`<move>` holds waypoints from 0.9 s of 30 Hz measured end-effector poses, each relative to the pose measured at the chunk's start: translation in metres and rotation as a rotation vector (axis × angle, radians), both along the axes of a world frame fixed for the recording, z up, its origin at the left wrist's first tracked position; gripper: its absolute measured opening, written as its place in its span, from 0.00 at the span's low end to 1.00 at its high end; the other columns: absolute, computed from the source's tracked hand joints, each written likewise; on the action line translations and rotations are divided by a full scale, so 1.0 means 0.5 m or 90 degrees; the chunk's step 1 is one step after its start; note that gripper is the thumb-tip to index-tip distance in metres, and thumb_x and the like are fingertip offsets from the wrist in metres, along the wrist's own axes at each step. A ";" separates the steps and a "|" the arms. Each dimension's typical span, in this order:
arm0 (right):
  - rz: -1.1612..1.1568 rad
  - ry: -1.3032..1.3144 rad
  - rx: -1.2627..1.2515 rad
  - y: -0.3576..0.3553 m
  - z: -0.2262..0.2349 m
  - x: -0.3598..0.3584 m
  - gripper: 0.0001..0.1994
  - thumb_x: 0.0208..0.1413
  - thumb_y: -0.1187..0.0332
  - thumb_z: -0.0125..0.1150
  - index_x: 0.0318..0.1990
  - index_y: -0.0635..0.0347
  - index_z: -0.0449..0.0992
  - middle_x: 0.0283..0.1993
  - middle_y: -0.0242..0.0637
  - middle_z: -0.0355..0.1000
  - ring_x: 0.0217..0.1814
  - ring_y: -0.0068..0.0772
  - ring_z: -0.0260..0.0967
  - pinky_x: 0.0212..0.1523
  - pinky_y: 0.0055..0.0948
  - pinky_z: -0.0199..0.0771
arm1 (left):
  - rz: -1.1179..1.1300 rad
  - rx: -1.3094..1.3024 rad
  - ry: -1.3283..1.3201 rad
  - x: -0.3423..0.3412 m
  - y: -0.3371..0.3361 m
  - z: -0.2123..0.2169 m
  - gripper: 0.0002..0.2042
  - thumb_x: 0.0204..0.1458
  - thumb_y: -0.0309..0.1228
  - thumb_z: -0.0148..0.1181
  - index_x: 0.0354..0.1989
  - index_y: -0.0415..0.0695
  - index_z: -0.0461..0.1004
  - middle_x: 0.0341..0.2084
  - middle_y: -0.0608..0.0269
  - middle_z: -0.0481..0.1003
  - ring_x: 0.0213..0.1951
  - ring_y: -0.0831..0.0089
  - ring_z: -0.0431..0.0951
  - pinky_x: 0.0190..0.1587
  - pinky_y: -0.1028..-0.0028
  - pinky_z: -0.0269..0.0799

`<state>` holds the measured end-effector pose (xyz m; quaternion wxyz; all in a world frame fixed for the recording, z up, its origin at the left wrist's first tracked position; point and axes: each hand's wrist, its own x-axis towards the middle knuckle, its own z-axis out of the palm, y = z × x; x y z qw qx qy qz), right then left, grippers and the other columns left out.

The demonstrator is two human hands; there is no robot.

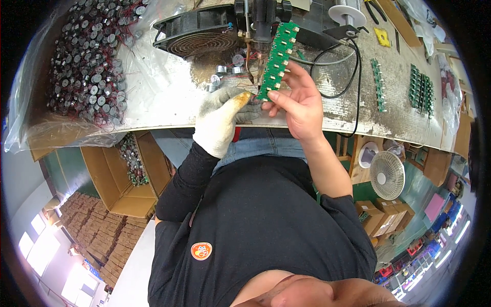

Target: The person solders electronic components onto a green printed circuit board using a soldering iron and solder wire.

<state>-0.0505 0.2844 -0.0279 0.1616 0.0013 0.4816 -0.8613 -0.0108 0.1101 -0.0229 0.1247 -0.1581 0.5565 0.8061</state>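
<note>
My right hand point(303, 105), bare, is closed on the near end of a long green circuit board strip point(280, 56) with small pale connectors along one side. The strip tilts up and away over the table's near edge. My left hand point(221, 117), in a white glove stained yellow-brown at the thumb, is closed in a pinch beside the board's near end; what it grips is too small to make out. Just left of the board a thin soldering tip point(249, 69) points down from a stand. Several small round metal motors point(221, 69) with red wires lie beyond my glove.
A big heap of round motors point(94, 77) with red wires covers the table's left on plastic film. A black fan point(197, 33) lies at the back. Solder wire spool point(348, 16), black cable point(359, 77) and more green boards point(421, 91) are to the right. Below left stands a cardboard box point(115, 176).
</note>
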 end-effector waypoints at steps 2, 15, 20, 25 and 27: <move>0.004 -0.006 0.004 0.000 0.001 0.001 0.29 0.50 0.85 0.56 0.61 0.63 0.57 0.49 0.46 0.68 0.31 0.33 0.76 0.23 0.20 0.74 | -0.022 -0.028 -0.004 -0.003 -0.001 -0.003 0.13 0.56 0.30 0.53 0.45 0.34 0.69 0.38 0.54 0.75 0.38 0.64 0.77 0.40 0.67 0.75; 0.001 0.010 0.000 0.001 0.003 0.001 0.29 0.49 0.85 0.56 0.61 0.62 0.58 0.50 0.47 0.68 0.31 0.33 0.76 0.23 0.20 0.74 | 0.000 -0.059 -0.014 -0.016 0.010 0.004 0.09 0.54 0.28 0.52 0.38 0.34 0.71 0.32 0.56 0.75 0.34 0.68 0.78 0.38 0.72 0.75; -0.001 0.008 0.000 0.002 0.009 0.000 0.29 0.49 0.85 0.56 0.61 0.62 0.58 0.50 0.47 0.67 0.31 0.33 0.76 0.23 0.20 0.74 | 0.018 -0.020 -0.023 -0.018 0.016 0.015 0.10 0.54 0.28 0.55 0.38 0.35 0.75 0.31 0.63 0.77 0.34 0.79 0.74 0.38 0.78 0.68; 0.003 0.014 0.011 0.000 -0.001 0.003 0.29 0.49 0.85 0.56 0.61 0.63 0.58 0.49 0.47 0.67 0.31 0.34 0.76 0.23 0.20 0.74 | 0.026 -0.024 -0.010 -0.012 0.009 -0.005 0.09 0.53 0.27 0.55 0.38 0.34 0.75 0.30 0.62 0.77 0.33 0.79 0.75 0.38 0.78 0.69; 0.005 0.010 0.013 -0.001 -0.002 0.005 0.29 0.49 0.85 0.56 0.61 0.63 0.58 0.50 0.47 0.67 0.31 0.34 0.76 0.23 0.20 0.74 | 0.035 0.006 -0.032 -0.009 0.011 0.001 0.09 0.53 0.27 0.55 0.39 0.34 0.75 0.30 0.62 0.77 0.33 0.79 0.75 0.37 0.79 0.69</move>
